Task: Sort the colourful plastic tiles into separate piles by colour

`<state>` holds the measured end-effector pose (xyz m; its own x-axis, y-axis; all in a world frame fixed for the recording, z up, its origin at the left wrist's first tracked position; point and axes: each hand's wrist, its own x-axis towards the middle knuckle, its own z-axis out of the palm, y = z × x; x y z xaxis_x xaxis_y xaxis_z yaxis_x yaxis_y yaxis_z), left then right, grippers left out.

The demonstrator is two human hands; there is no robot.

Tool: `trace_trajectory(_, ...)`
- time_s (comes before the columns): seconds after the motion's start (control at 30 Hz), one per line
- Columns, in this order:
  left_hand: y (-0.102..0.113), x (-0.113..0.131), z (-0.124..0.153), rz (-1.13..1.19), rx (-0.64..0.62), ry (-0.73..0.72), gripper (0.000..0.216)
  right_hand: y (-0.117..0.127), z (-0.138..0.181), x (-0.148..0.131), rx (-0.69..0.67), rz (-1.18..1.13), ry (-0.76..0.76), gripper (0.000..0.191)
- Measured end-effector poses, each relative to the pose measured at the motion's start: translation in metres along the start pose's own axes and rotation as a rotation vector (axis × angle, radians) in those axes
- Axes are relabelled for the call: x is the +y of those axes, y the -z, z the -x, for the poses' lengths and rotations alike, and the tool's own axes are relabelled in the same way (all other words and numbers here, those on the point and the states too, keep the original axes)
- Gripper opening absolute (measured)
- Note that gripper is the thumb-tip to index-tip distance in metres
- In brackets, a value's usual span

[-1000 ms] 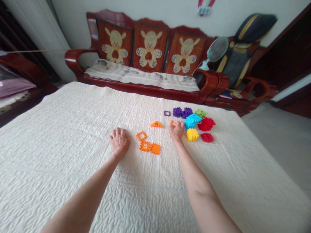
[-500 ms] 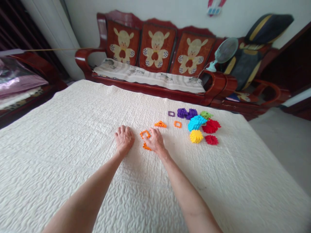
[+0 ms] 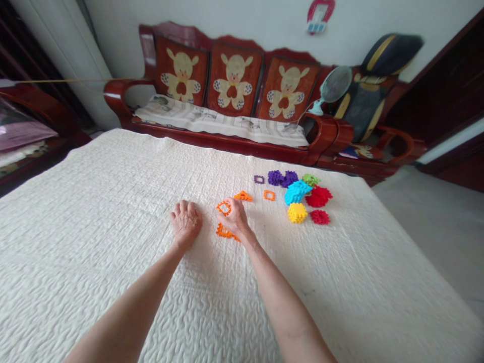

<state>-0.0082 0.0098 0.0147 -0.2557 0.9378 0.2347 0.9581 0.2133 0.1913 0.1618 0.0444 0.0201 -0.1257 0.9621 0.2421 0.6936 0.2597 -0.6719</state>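
Left hand: left of the frame's centre, the left hand [image 3: 186,222] lies palm down on the white quilted cover [image 3: 94,227]; its fingers are stretched and near to each other, and no piece is seen in them.
Held square: near the centre, an orange toothed frame [image 3: 224,208] is between thumb and fingers of the right hand [image 3: 235,217]. The grip is narrow; whether the frame is fully lifted, I cannot tell.
Lower orange pieces: just below, toothed orange pieces [image 3: 224,232] lie partly under the right hand. I cannot tell if they are joined.
Orange triangle: just above the right hand, a triangular orange piece [image 3: 243,195] rests on the cover, not in use.
Purple square: further right and higher, a small purple frame [image 3: 259,179] lies alone.
Loose orange square: right of the triangle, another orange frame [image 3: 269,195] lies flat, untouched.
Orange work: in my judgement it is only partly done; one frame is in handling, while the triangle and the loose frame remain separate.
Coloured groups: right of centre, purple pieces [image 3: 275,178], a yellow stack [image 3: 297,213], a blue stack [image 3: 297,192], green pieces [image 3: 311,180] and red stacks [image 3: 319,196] appear already gathered by colour.
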Motion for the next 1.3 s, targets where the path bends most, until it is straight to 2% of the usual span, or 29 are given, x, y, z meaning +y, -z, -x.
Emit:
trace_trajectory(0.1,0.001,0.001,0.0,-0.003,-0.003,0.003,0.037,0.024,0.006,0.027,0.043,-0.038,0.043,0.048)
trace_trajectory(0.17,0.001,0.001,0.0,-0.003,0.002,0.01,0.037,0.042,0.013,0.045,0.009,-0.008,0.056,0.049)
trace_trajectory(0.3,0.001,0.001,0.001,0.006,0.005,0.011,0.037,0.074,0.023,0.069,-0.142,0.13,0.125,0.054)
trace_trajectory(0.4,-0.001,0.0,0.0,0.006,0.021,0.003,0.036,0.085,0.027,0.079,-0.103,0.201,0.182,0.061)
trace_trajectory(0.5,-0.002,0.0,0.0,-0.008,0.028,0.001,0.035,0.084,0.03,0.086,0.067,0.187,0.147,0.052)
trace_trajectory(0.6,-0.002,0.0,0.0,-0.02,0.025,0.001,0.035,0.073,0.034,0.085,0.21,0.212,-0.062,0.039)
trace_trajectory(0.67,-0.001,0.0,0.0,-0.023,0.018,0.003,0.036,0.064,0.035,0.08,0.25,0.27,-0.206,0.046)
trace_trajectory(0.77,0.0,0.001,0.001,-0.016,0.01,0.007,0.037,0.051,0.033,0.067,0.262,0.346,-0.299,0.053)
trace_trajectory(0.87,0.0,0.001,0.001,-0.006,0.012,0.005,0.037,0.044,0.028,0.057,0.259,0.379,-0.292,0.048)
trace_trajectory(0.97,0.0,0.001,0.001,-0.021,0.015,0.002,0.037,0.044,0.026,0.053,0.195,0.373,-0.283,0.041)
trace_trajectory(1.17,-0.001,0.001,0.0,-0.03,0.025,-0.007,0.036,0.05,0.032,0.051,0.177,0.397,-0.381,0.058)
trace_trajectory(1.3,-0.002,0.0,-0.001,-0.021,0.03,-0.012,0.037,0.048,0.03,0.058,0.174,0.341,-0.37,0.046)
